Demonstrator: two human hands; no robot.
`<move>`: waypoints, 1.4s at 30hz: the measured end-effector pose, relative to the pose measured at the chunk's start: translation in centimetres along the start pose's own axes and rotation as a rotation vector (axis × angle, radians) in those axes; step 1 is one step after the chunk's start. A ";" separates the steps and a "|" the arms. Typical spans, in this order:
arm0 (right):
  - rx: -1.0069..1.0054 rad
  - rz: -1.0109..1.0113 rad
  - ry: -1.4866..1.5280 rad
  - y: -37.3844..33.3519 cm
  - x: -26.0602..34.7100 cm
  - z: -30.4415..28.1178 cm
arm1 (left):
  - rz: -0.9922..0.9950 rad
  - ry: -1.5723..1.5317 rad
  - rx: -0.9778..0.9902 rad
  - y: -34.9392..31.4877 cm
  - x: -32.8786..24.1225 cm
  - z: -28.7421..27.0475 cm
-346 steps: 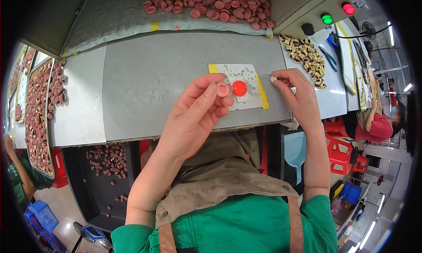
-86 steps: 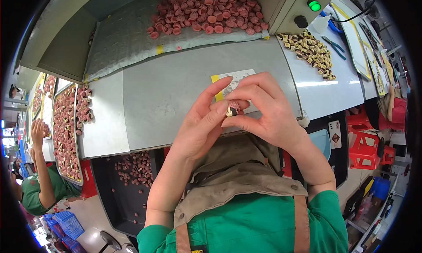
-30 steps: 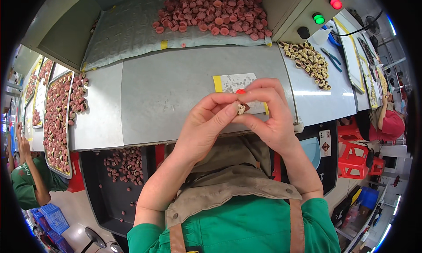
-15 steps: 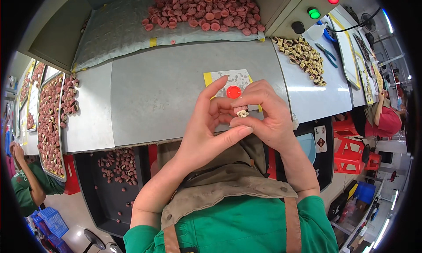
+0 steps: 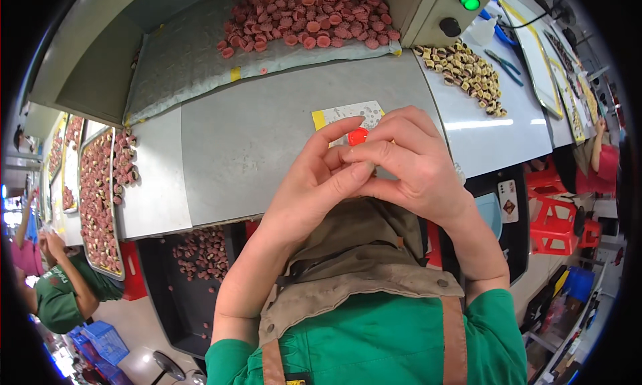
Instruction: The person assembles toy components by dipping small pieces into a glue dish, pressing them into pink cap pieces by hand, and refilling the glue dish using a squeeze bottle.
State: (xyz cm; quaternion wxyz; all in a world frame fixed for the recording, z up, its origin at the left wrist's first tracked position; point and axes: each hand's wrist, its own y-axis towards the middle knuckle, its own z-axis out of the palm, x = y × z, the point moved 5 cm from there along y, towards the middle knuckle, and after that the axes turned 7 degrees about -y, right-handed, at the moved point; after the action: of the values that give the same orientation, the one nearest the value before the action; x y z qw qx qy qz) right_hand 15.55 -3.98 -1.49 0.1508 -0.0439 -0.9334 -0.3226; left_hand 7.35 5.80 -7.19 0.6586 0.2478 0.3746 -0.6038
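Over the front edge of the grey table, my left hand (image 5: 311, 181) and my right hand (image 5: 418, 161) meet with fingertips and thumbs closed together. The small fluted pink cup with a cream-and-dark block, visible in my right fingers earlier, is now covered by them. My left thumb and fingertips press in at the same spot; what they grip is hidden. Just beyond the fingers, a round red disc (image 5: 358, 137) lies on a spotted white card (image 5: 346, 112) with yellow tape. Farther back is a heap of pink fluted cups (image 5: 314, 24); cream-and-dark blocks (image 5: 468, 77) lie to the right.
At the left stands a tray (image 5: 118, 248) of filled pink cups, with more cups (image 5: 125, 161) beside it. Below the table edge a black drawer (image 5: 177, 318) holds several pieces. Pliers (image 5: 505, 67) and red stools (image 5: 554, 221) are at right. A co-worker (image 5: 63, 295) sits at left.
My hands have drawn together, and the fingers now cover the small pink-and-cream piece. My left fingers have closed in from a wider spread. The view has shifted slightly.
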 end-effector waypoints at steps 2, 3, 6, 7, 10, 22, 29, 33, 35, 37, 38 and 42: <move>0.016 0.037 0.055 -0.3 -0.4 -0.1 | -0.019 -0.032 -0.009 0.0 0.4 0.1; 0.002 0.043 0.057 -0.6 -0.5 -0.2 | -0.022 -0.071 -0.018 0.1 0.6 0.1; 0.023 0.192 0.298 -2.2 -1.5 0.4 | -0.018 -0.095 -0.032 0.2 1.1 0.4; 0.011 0.203 0.325 -2.8 -1.8 0.6 | -0.003 -0.089 -0.039 0.3 1.2 0.5; 0.003 0.281 0.413 -3.7 -2.1 0.9 | 0.000 -0.063 -0.056 0.5 1.5 0.7; 0.028 0.327 0.600 -3.9 -3.3 0.6 | 0.050 0.123 -0.166 0.8 1.5 0.8; -0.176 0.543 -0.133 -8.1 -11.0 -9.2 | 0.346 1.260 -0.497 -4.0 -5.1 -5.5; -0.067 0.724 -0.578 -11.7 -16.9 -11.9 | 0.343 1.507 -0.719 -5.7 -10.0 -13.3; 0.086 0.841 -0.604 -11.3 -18.1 -11.1 | 0.567 1.903 -0.774 -6.2 -11.8 -14.1; 0.069 0.793 -0.577 -9.9 -18.2 -9.5 | 0.540 1.956 -0.767 -6.9 -12.7 -13.2; 0.057 0.749 -0.554 -9.1 -17.9 -8.5 | 0.524 1.760 -0.753 -6.7 -12.6 -11.2; 0.049 0.734 -0.558 -7.5 -17.3 -5.9 | 0.646 1.072 -0.272 -6.0 -11.1 -1.4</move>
State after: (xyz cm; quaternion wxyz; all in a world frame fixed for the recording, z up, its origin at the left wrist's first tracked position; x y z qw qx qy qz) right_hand 32.17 -13.26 -6.85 -0.0009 -0.4532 -0.8683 -0.2015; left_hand 1.33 12.74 1.50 0.5540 0.5300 0.6318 -0.1142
